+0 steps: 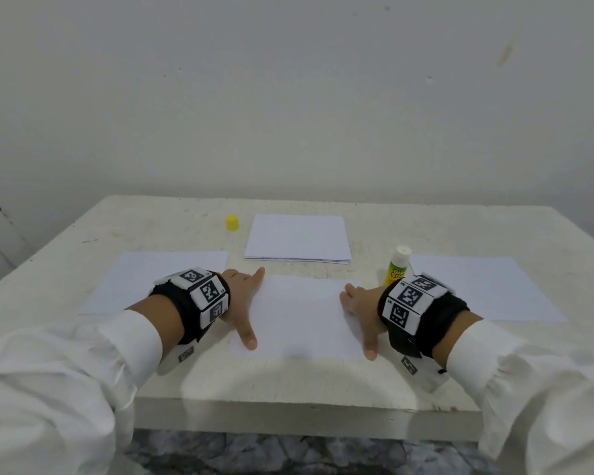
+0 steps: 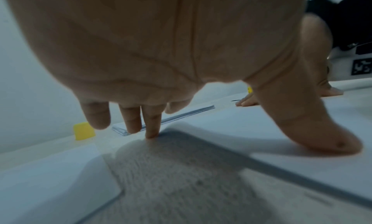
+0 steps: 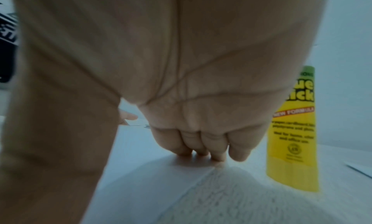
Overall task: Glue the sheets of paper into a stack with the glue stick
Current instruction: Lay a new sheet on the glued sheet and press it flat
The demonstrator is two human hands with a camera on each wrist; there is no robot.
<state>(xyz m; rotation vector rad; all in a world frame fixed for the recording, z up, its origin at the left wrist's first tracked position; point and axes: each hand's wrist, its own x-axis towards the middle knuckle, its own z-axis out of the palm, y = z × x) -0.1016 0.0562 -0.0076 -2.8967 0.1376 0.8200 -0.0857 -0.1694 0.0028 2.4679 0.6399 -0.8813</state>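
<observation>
A white sheet (image 1: 302,317) lies at the near middle of the table. My left hand (image 1: 246,305) rests on its left edge, thumb (image 2: 322,132) and a fingertip (image 2: 153,132) pressing down. My right hand (image 1: 359,311) rests on its right edge with fingertips (image 3: 203,149) bent down onto the paper. An uncapped yellow glue stick (image 1: 396,265) stands upright just beyond the right wrist, close beside the hand in the right wrist view (image 3: 293,132). Its yellow cap (image 1: 232,222) stands at the back, also low left in the left wrist view (image 2: 83,130). A stack of paper (image 1: 298,238) lies behind.
A single sheet (image 1: 158,281) lies to the left and another sheet (image 1: 480,287) to the right. The whitish table (image 1: 288,382) ends at a front edge near me. A plain wall stands behind the table.
</observation>
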